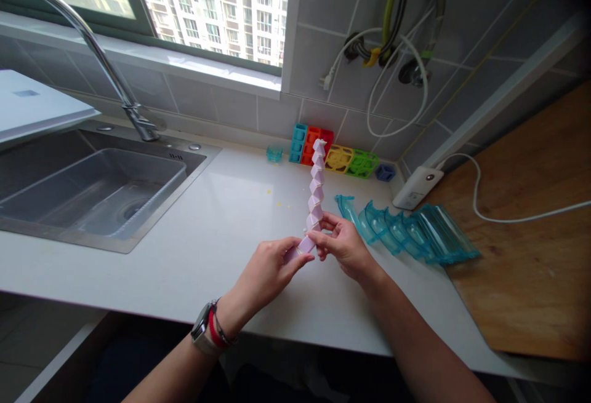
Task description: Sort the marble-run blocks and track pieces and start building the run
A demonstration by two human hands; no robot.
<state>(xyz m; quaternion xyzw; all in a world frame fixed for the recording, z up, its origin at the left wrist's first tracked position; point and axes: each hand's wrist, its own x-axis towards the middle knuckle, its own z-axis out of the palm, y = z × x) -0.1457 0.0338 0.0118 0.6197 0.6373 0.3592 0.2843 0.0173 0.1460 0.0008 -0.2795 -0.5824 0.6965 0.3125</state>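
Note:
A pale purple and white snake puzzle (316, 191) is held over the white counter. Its zigzag segments rise away from me, and the near end bends to the left. My left hand (272, 267) pinches that near end between thumb and fingers. My right hand (344, 243) is closed around the segments just beyond the bend, its thumb close to the left fingers. The fingers cover part of the lowest segments. Right of my right hand lie several curved, clear teal plastic pieces (406, 234).
Along the wall stand colourful plastic block frames (318, 143), with a small teal piece (274, 154) to their left. A white power bank (418, 187) with a cable leans at the right by a wooden board (521, 280). A sink (138, 234) with a tall faucet (99, 52) is at left.

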